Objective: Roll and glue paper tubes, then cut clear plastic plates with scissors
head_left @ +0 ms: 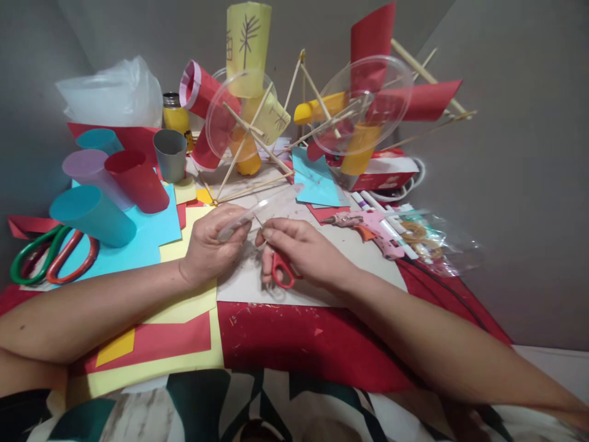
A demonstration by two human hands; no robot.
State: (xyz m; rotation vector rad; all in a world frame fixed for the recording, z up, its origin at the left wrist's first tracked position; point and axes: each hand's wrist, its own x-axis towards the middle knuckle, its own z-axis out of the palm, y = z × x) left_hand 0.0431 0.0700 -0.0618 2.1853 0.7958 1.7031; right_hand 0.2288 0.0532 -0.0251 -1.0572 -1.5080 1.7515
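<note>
My left hand (212, 245) is closed around a clear plastic lid (267, 205), holding it edge-on and tilted up to the right. My right hand (301, 248) grips small red-handled scissors (281, 270), their blades pointing up at the lid's lower edge. Both hands hover over a grey board (368, 264) in the middle of the table.
Paper tubes (92, 212) in teal, red and lilac lie left, with larger red and green scissors (50, 255). A pink glue gun (368, 227) and markers lie right. Two stick-and-paper wheel models (363, 104) stand behind. Coloured paper sheets (151, 344) cover the red tablecloth.
</note>
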